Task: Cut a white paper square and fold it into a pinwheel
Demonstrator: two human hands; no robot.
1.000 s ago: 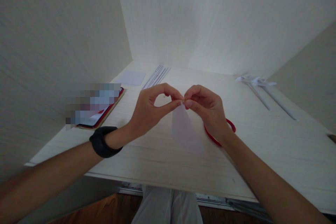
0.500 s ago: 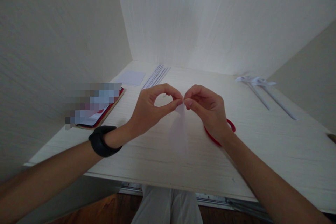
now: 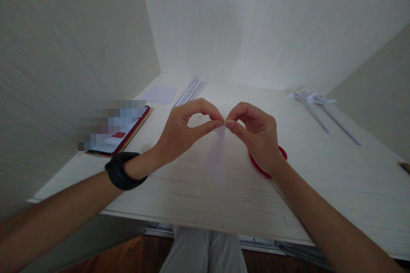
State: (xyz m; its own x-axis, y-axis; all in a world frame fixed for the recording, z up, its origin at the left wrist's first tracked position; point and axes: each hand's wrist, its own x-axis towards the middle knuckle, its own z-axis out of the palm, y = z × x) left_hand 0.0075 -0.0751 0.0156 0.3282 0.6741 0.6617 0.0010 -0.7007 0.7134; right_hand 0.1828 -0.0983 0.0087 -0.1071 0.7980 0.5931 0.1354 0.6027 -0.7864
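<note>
A thin white piece of paper point(image 3: 217, 158) hangs down above the table, its top edge pinched between fingertips. My left hand point(image 3: 188, 126), with a black band on the wrist, grips it by thumb and index finger. Close beside those fingertips, my right hand point(image 3: 256, 130) pinches the same top edge with thumb and forefinger. Red-handled scissors point(image 3: 260, 168) lie on the table under my right hand and forearm; the hand hides most of them.
A phone point(image 3: 120, 134) in a red-edged case rests at the left. Behind it lie a white paper sheet point(image 3: 160, 94) and several thin strips point(image 3: 192, 90). Two white paper sticks with folded tops point(image 3: 341, 123) lie at the back right. Walls enclose the white table point(image 3: 179, 196) on three sides.
Both hands keep pinching the paper at nearly the same spot. My right hand has shifted very slightly to the right, and the hanging paper has turned a little.
</note>
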